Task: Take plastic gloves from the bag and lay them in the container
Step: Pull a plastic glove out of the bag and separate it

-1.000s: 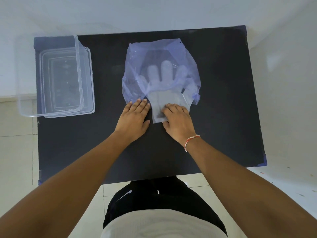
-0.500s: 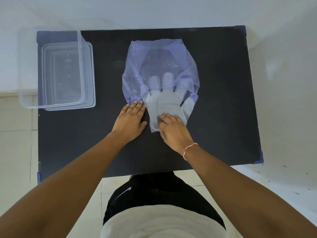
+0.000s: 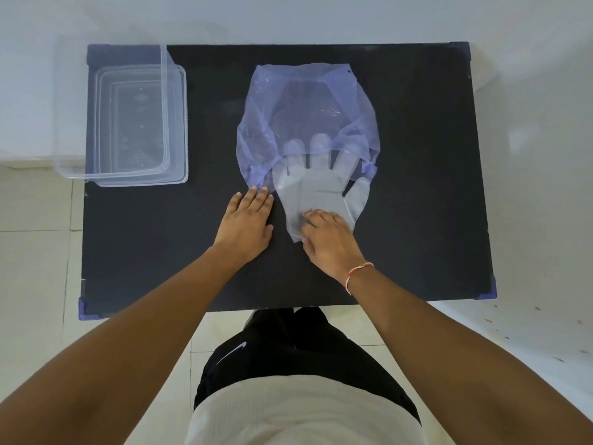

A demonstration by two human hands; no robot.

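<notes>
A translucent purple plastic bag [image 3: 305, 110] lies flat on the black table [image 3: 417, 187]. A clear plastic glove [image 3: 317, 187] sticks out of the bag's near opening, its fingertips still under the bag. My right hand [image 3: 330, 242] presses flat on the glove's cuff end. My left hand [image 3: 247, 223] lies flat with its fingertips on the bag's near left edge. The clear rectangular container [image 3: 175, 123] stands at the table's far left corner, with nothing visible inside.
The container overhangs the table's left edge slightly. A pale wall runs behind the table, and tiled floor shows to the left and below. My body stands against the table's near edge.
My right hand has slid toward me with the glove, drawing more of it out of the bag. My left hand has kept to the bag's edge.
</notes>
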